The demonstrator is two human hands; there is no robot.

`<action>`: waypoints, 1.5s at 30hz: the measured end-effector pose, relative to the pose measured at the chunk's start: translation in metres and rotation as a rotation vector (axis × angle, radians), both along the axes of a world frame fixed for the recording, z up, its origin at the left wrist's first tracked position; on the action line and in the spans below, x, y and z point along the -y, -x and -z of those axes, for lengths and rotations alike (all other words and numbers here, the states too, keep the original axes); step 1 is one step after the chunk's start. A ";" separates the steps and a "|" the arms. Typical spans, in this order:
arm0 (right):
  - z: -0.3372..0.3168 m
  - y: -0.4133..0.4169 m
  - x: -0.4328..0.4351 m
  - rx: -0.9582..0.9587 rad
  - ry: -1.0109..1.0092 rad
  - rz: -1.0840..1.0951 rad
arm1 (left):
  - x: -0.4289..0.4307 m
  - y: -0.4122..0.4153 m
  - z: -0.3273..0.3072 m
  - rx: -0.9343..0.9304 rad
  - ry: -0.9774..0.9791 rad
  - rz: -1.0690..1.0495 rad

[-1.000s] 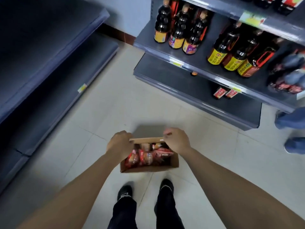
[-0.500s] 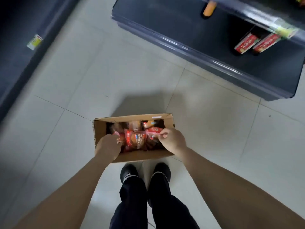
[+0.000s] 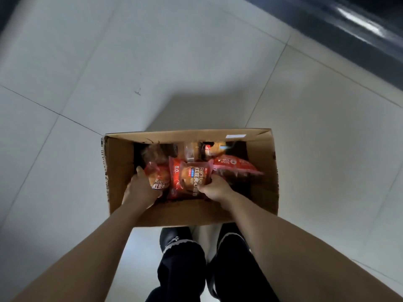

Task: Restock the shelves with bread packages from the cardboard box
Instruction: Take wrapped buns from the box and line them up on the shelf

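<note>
An open cardboard box [image 3: 265,182] stands on the tiled floor in front of my feet. Inside lie several red bread packages. My left hand [image 3: 141,190] is inside the box, wrapped around a red bread package [image 3: 159,177] at the left. My right hand [image 3: 214,189] grips the right edge of the middle red bread package [image 3: 188,178], which shows a bun picture and white lettering. Another red package [image 3: 236,167] lies to the right, and darker packages sit at the far end of the box.
The dark base of a shelf unit [image 3: 349,29] runs across the top right corner. A dark strip of another shelf [image 3: 6,9] shows at the top left. My black shoes [image 3: 176,236] stand just behind the box on pale floor tiles.
The box went from carried at its rim to resting on the floor. Both hands dropped inside and closed on bread packages. The view tilted down and closer.
</note>
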State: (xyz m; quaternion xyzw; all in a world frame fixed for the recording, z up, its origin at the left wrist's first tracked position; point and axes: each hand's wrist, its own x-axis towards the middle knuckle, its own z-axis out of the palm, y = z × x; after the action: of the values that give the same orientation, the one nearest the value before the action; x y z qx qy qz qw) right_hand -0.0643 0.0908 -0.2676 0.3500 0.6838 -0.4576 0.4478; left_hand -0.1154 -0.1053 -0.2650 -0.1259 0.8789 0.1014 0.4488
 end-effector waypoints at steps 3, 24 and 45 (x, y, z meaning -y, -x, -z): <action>0.021 0.002 0.012 0.056 0.066 0.168 | 0.005 -0.002 0.016 -0.013 0.050 0.043; -0.153 0.042 0.023 -0.244 -0.069 0.573 | 0.026 0.023 -0.176 -0.197 -0.234 -0.572; -0.535 0.157 0.095 -0.589 0.349 0.130 | 0.124 0.033 -0.531 -0.725 -0.635 -1.421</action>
State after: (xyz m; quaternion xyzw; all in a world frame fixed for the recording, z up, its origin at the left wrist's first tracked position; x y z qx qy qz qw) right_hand -0.2210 -0.0045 0.2671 0.1642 0.6714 -0.6765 0.2542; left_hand -0.1480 -0.2294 0.2660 -0.4746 0.6106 0.6337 -0.0157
